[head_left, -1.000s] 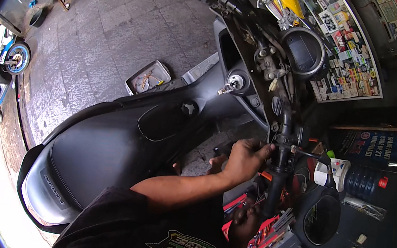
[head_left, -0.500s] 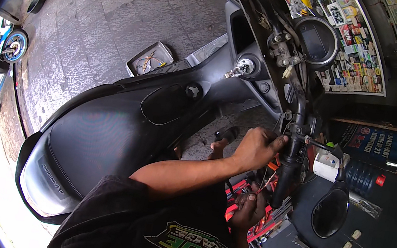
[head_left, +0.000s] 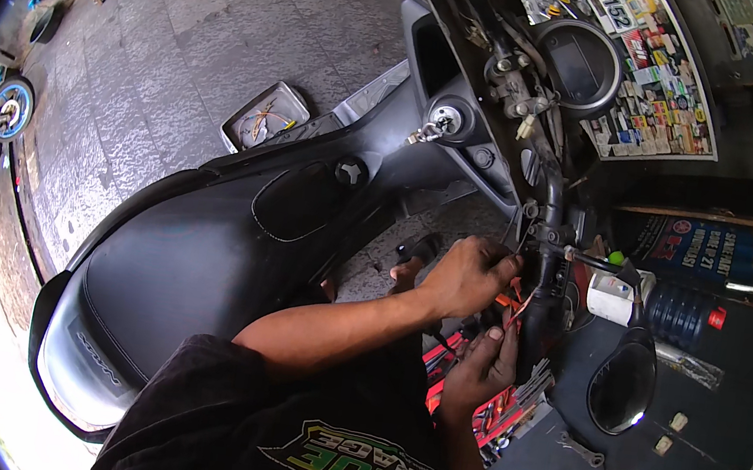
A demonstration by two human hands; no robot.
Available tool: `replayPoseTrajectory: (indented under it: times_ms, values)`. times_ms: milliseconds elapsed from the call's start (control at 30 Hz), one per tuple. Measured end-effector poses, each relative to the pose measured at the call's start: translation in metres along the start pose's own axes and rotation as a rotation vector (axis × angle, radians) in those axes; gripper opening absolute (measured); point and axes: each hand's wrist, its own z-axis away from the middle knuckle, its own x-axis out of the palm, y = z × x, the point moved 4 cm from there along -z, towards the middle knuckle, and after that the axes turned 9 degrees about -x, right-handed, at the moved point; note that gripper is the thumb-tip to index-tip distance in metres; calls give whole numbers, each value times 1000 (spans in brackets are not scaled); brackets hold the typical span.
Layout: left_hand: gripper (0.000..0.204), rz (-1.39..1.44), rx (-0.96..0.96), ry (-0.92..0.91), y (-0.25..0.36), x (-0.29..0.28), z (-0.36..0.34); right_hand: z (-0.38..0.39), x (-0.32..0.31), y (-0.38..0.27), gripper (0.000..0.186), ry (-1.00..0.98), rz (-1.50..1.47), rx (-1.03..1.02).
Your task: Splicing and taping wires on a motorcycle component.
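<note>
My left hand [head_left: 468,277] is closed in a pinch beside the scooter's handlebar [head_left: 554,201]. A thin dark strand, perhaps a cable, rises from its fingertips; what exactly is pinched cannot be made out. Just below it, my right hand [head_left: 485,365] faces palm up, thumb and fingers closed on thin red and pale wires [head_left: 524,310]. These wires lie against the black handlebar grip [head_left: 537,346]. An orange piece [head_left: 507,302] shows between the two hands. The scooter [head_left: 186,238] stands with its front stripped and its cables bare around the round gauge [head_left: 578,65].
A red tool tray [head_left: 500,418] lies under my right hand. The mirror [head_left: 621,386] juts out past the grip. Beyond are a white box [head_left: 614,297], a blue bottle [head_left: 676,311] and a wrench [head_left: 583,450]. A metal tray [head_left: 266,116] with wires sits across the scooter.
My left hand has drawn slightly away from the handlebar, downward-left in view. The right hand has risen toward it with the wires, its fingers now pointing up. The whole view has shifted a little.
</note>
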Motion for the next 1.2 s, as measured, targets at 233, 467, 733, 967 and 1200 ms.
replayPoseTrajectory:
  times_ms: [233,467,733,967,1200]
  values:
    - [41,-248,58,-79,19,-14,-7,-24,6,16,34,-49,213,-139]
    - [19,-452,475,239,86,-45,-6,-25,17,18,33,22,154,-119]
    - [32,-986,1057,-322,146,-21,-80,-27,31,-11,36,43,-260,38]
    - [34,-1325,911,-442,149,-14,-99,-31,39,-1,43,94,-434,201]
    - [48,-1699,857,-546,161,-8,-92,-45,41,17,34,-17,-342,143]
